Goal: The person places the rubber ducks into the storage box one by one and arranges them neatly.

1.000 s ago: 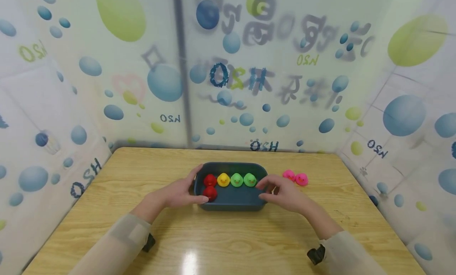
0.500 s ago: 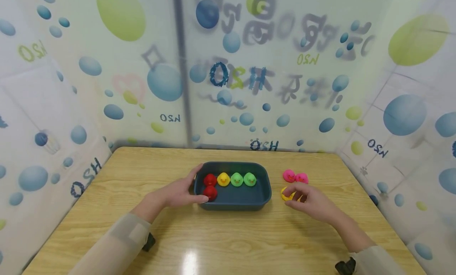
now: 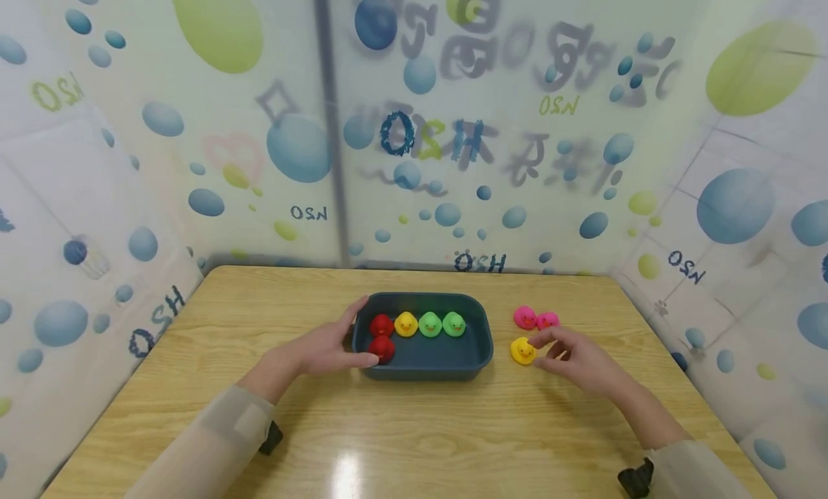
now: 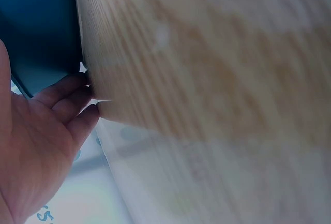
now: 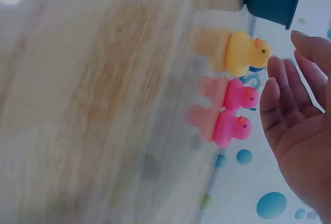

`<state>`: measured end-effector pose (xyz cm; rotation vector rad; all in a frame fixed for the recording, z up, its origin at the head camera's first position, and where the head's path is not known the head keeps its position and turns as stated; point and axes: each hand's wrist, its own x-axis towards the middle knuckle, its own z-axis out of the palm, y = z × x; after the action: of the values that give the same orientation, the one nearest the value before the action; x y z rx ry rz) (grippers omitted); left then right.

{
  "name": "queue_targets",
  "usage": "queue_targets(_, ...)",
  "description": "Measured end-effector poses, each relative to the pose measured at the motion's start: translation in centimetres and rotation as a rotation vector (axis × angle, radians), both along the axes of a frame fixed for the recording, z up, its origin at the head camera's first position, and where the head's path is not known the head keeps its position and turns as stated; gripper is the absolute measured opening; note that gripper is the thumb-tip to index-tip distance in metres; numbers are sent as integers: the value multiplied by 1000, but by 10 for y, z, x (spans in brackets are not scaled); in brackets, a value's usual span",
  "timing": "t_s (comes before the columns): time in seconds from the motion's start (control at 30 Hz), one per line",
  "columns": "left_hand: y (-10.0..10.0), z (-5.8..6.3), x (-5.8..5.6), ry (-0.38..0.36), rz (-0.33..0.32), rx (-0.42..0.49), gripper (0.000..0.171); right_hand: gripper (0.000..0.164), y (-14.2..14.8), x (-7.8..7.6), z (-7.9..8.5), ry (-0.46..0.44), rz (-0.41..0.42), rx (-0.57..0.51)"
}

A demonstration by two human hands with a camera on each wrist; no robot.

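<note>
A dark blue rectangular tray (image 3: pixel 427 375) stands mid-table, holding two red rubber ducks (image 3: pixel 382 326), a yellow duck (image 3: pixel 405 324) and two green ducks (image 3: pixel 430 324). My left hand (image 3: pixel 317 348) holds its left end, thumb at the front rim and fingers along the far outer side. In the left wrist view, fingers (image 4: pixel 70 97) rest by the tray's outer wall. Right of the tray, another yellow duck (image 3: pixel 522 351) sits on the table. My right hand (image 3: pixel 576 361) is just right of that duck, fingers parted and lightly bent, with nothing seen between them.
Two pink rubber ducks (image 3: pixel 525 318) sit side by side behind my right hand. Curtain-like sheets (image 3: pixel 414 197) printed with blue and green spots enclose the wooden table (image 3: pixel 414 441) at the back and both sides.
My right hand has moved from the tray's right end to beside the yellow duck on the table, uncovering that duck. The left hand and tray stay put.
</note>
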<state>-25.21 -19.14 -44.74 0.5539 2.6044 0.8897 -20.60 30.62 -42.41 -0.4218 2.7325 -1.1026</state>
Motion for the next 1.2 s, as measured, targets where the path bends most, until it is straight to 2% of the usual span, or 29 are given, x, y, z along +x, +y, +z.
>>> queue_targets(0.17, -1, -1, -1, -2, 3, -4, 121, 38, 1, -12, -7, -24, 0, 5)
queue_targets(0.37, 0, -2, -1, -2, 9, -6, 121, 38, 0, -20, -14, -48, 15, -8)
queue_targets(0.8, 1, -1, 0, -19, 17, 0, 121, 37, -4, -23, -21, -64, -16, 33)
queue_targets(1.03, 1, -2, -1, -15, 23, -9, 121, 36, -9, -20, -23, -61, -66, 59)
queue_targets(1.2, 1, -2, -1, -11, 24, -12, 121, 37, -13, -16, -20, -37, -68, 65)
